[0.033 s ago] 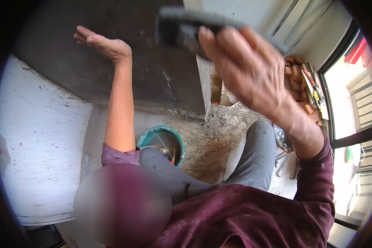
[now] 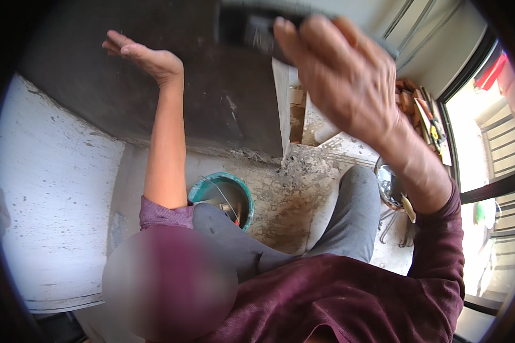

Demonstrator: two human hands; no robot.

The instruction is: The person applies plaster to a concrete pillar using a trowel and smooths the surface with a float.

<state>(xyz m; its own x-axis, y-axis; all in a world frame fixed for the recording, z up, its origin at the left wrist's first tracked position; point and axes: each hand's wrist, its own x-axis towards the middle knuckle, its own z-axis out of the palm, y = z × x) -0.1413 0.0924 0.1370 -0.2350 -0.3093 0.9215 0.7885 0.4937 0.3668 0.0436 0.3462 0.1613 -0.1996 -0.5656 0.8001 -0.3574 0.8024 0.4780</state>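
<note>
My right hand, blurred by motion, grips a dark, long, flat-faced tool high up before a dark grey, smooth surface with pale scuffs. Its fingers curl over the tool, partly hiding it. My left hand is raised over that surface to the left, fingers stretched out and nothing in it; whether it touches the surface I cannot tell. Below, near my bent legs, sits a teal bucket with a wire handle and items inside that I cannot make out.
A speckled white surface stands at left. To the right are stacked red bricks, boards with yellow-handled tools, a round metal container, metal rods and a bright barred window. Rubble lies on the stained floor.
My right hand and the dark tool have shifted slightly upward. My left hand is a little higher too. More of the round metal container shows beside my right forearm.
</note>
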